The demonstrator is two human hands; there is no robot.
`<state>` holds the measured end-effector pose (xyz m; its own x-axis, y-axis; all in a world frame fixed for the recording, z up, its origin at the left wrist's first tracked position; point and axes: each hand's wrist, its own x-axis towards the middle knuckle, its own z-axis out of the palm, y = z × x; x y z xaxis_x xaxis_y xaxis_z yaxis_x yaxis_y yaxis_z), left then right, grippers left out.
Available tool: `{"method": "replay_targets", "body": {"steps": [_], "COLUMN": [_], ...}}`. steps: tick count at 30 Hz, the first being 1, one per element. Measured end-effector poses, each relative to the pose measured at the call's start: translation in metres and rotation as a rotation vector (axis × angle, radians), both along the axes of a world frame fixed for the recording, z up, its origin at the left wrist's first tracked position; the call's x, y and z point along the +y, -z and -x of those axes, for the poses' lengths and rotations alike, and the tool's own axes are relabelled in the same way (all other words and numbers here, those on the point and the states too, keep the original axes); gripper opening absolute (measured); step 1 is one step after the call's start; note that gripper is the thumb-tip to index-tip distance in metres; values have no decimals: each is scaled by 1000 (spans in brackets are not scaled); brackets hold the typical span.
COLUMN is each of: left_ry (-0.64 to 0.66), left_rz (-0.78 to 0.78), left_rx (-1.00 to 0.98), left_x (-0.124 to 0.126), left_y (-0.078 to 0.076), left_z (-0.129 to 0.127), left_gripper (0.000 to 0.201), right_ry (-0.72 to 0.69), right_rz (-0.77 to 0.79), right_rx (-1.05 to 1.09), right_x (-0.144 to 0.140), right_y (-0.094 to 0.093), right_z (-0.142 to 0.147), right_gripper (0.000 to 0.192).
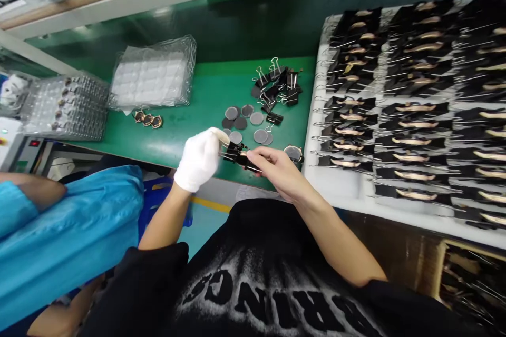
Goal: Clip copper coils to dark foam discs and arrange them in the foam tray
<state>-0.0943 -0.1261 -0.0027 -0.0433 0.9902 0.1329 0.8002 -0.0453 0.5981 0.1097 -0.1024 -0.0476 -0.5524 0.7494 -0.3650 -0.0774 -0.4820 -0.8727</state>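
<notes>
Both hands are meeting just left of the white tray [348, 189]: the gloved left hand [198, 159] and bare right hand [276, 168] are each pinching one black binder clip [237, 154], seemingly around a part. The tray is sitting mostly filled with clipped pieces, while loose clips [279, 87] and grey discs [247, 121] are waiting left of it on the tabletop [205, 95]

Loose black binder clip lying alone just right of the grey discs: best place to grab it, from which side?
Take the lone black metal binder clip by its black body, pinching across the flat sides from above. Its wire handles trail toward the grey round discs, so approaching from the bare mat on its right looks safest.
</notes>
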Motion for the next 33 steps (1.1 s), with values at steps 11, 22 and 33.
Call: {"method": "replay_targets", "body": {"steps": [11,22,33], "left_ry": [85,143,127], "left_rz": [-147,-65,-9], "left_rx": [78,-49,-137], "left_x": [11,9,14], "left_y": [19,7,9], "left_z": [-58,-80,-127], "left_gripper": [56,61,54], "right_ry": [143,191,432], "right_rz": [158,150,54], "right_rx": [101,157,102], "right_x": [-27,-41,-59], "right_y": [-2,-11,-3], "right_z": [-39,-56,-88], "right_gripper": [47,48,36]}}
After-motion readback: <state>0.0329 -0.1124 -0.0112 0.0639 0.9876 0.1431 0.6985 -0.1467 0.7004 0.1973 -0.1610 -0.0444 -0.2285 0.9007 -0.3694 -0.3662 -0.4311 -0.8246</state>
